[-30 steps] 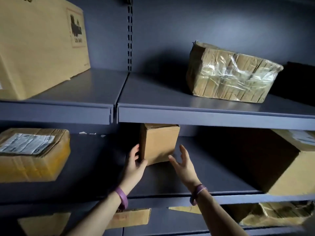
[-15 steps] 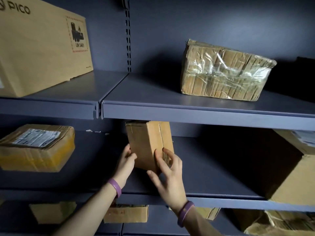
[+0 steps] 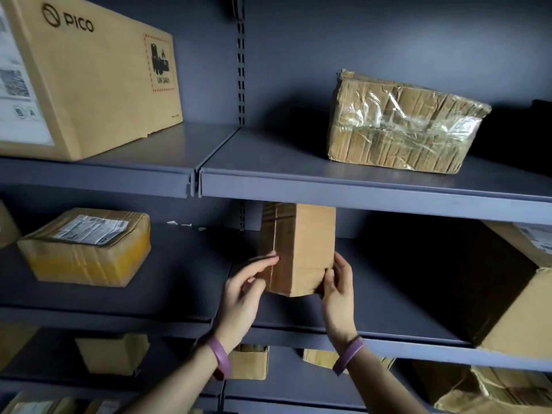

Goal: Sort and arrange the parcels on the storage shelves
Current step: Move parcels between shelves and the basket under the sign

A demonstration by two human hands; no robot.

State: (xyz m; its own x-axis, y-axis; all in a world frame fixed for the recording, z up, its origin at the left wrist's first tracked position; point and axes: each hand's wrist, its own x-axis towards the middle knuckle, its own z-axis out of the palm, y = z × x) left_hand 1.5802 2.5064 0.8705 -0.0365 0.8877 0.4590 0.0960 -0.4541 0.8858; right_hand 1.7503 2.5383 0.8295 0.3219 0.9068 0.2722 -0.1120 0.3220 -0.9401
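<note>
- At the middle shelf (image 3: 179, 279), open deck both sides: small brown box (image 3: 301, 249), upright, taped seam, top close under the upper shelf edge (image 3: 358, 198).
- Left hand (image 3: 245, 291), right hand (image 3: 337, 291): hands grip its sides.

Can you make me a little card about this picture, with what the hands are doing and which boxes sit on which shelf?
hands: left hand and right hand both hold one box
held box: small brown box, upright, in front of the middle shelf
top shelf: PICO box on the left, plastic-wrapped parcel on the right
middle shelf: yellow-taped parcel on the left, large box on the right
wrists: purple bands on both
</note>
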